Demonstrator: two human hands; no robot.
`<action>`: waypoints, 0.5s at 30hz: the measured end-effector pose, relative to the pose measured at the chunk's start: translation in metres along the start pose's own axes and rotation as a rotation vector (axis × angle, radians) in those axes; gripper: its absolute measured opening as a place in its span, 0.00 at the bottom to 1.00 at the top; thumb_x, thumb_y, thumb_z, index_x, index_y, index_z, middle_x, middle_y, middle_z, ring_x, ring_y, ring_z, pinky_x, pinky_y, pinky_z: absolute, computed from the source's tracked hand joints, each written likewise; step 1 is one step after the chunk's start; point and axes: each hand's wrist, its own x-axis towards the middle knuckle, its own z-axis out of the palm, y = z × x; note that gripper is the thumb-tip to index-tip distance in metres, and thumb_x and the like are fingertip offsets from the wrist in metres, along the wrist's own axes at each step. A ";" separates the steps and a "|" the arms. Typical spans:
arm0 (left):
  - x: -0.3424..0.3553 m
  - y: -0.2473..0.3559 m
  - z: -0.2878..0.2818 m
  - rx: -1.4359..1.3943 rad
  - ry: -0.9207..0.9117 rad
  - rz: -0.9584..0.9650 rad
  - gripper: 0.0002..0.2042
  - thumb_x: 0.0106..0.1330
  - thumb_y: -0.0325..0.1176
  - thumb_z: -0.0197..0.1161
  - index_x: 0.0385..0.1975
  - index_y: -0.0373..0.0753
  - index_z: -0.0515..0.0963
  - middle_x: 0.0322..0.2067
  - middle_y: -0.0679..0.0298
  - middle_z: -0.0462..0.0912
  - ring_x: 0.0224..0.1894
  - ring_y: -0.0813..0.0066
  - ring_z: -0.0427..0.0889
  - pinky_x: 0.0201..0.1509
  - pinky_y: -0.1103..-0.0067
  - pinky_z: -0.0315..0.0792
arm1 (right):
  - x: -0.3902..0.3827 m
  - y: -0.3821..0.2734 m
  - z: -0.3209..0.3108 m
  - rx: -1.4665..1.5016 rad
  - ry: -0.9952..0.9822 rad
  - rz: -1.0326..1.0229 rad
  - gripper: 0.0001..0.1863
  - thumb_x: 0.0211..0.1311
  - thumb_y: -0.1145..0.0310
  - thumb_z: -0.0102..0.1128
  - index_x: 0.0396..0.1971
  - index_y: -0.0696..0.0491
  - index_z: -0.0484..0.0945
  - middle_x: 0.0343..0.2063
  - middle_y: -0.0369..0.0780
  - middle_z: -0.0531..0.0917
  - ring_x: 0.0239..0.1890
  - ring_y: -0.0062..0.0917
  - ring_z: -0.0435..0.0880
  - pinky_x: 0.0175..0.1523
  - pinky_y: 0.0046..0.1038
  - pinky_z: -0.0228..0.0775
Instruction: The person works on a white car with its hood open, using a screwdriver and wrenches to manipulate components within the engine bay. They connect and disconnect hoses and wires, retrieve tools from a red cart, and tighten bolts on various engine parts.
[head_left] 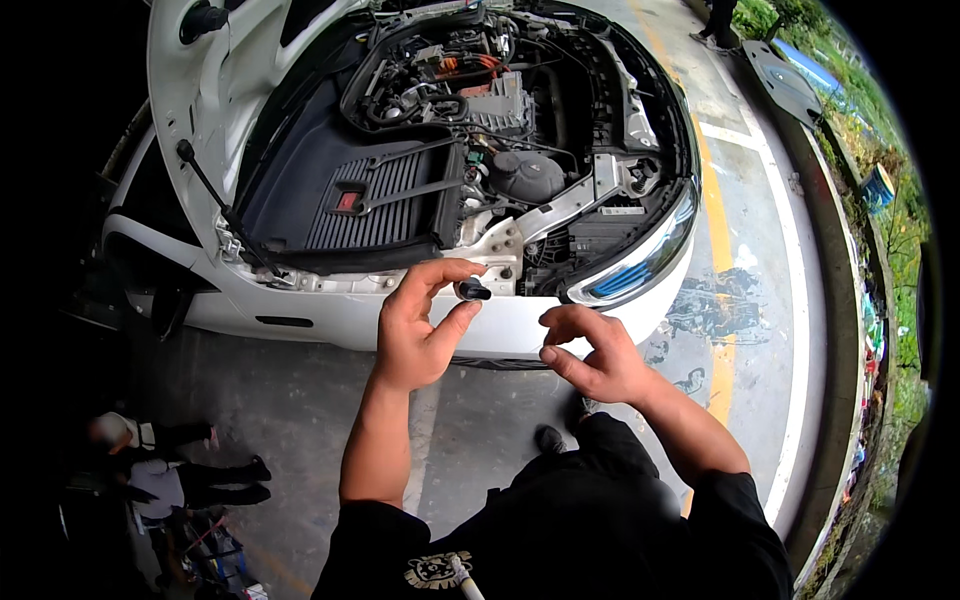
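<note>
My left hand (412, 330) is raised in front of the white car's fender and pinches a small black plastic part (477, 292) between thumb and fingertips. The part has a dark, connector-like end facing right and a lighter, shiny bit on top; its exact kind is too small to tell. To the right of it, my right hand (598, 358) hovers near the headlight (628, 278), with thumb and index finger apart and nothing visible between them. Behind both hands lies the car's open engine bay (545, 225).
The raised white hood (205, 110) stands at the upper left on a black strut (215, 195). A round black reservoir (527, 176) sits in the bay beside a ribbed dark cover (385, 200). Two people (165, 485) are at the lower left. A low curb (830, 300) runs along the right.
</note>
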 end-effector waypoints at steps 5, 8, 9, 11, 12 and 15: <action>-0.015 0.014 0.037 -0.029 -0.017 -0.021 0.17 0.60 0.15 0.62 0.49 0.30 0.74 0.48 0.55 0.81 0.52 0.69 0.79 0.61 0.73 0.70 | -0.014 -0.017 -0.010 0.009 0.001 -0.107 0.18 0.63 0.70 0.65 0.49 0.59 0.73 0.31 0.41 0.85 0.35 0.31 0.87 0.44 0.29 0.77; -0.014 0.010 0.058 0.095 -0.075 -0.089 0.17 0.60 0.16 0.62 0.50 0.30 0.73 0.48 0.56 0.80 0.52 0.69 0.78 0.62 0.72 0.69 | -0.023 -0.013 -0.025 0.071 -0.005 -0.075 0.19 0.63 0.69 0.66 0.49 0.60 0.73 0.30 0.41 0.84 0.35 0.29 0.86 0.42 0.29 0.78; -0.014 0.006 0.068 0.152 -0.105 -0.118 0.17 0.61 0.16 0.62 0.50 0.29 0.73 0.48 0.56 0.80 0.53 0.69 0.78 0.62 0.71 0.69 | -0.028 -0.008 -0.035 0.054 -0.031 -0.053 0.19 0.63 0.69 0.66 0.50 0.60 0.73 0.30 0.41 0.84 0.35 0.28 0.86 0.40 0.28 0.78; -0.008 -0.007 0.099 0.083 -0.089 -0.223 0.17 0.62 0.18 0.63 0.51 0.29 0.73 0.47 0.58 0.80 0.51 0.71 0.78 0.61 0.73 0.69 | -0.047 0.010 -0.058 0.068 -0.027 0.003 0.18 0.64 0.68 0.65 0.50 0.58 0.73 0.29 0.40 0.84 0.32 0.28 0.85 0.39 0.28 0.78; -0.002 -0.015 0.118 0.048 -0.083 -0.275 0.16 0.62 0.19 0.63 0.51 0.29 0.73 0.46 0.59 0.80 0.50 0.73 0.77 0.60 0.73 0.69 | -0.058 0.019 -0.075 0.063 -0.017 0.032 0.18 0.64 0.68 0.65 0.50 0.58 0.73 0.28 0.40 0.84 0.32 0.28 0.85 0.39 0.29 0.77; 0.017 -0.052 0.169 0.013 -0.035 -0.401 0.16 0.64 0.22 0.64 0.51 0.29 0.74 0.43 0.62 0.80 0.45 0.77 0.78 0.55 0.77 0.71 | -0.106 0.059 -0.127 0.114 0.060 0.182 0.17 0.65 0.65 0.64 0.49 0.56 0.73 0.25 0.40 0.83 0.25 0.27 0.83 0.28 0.28 0.75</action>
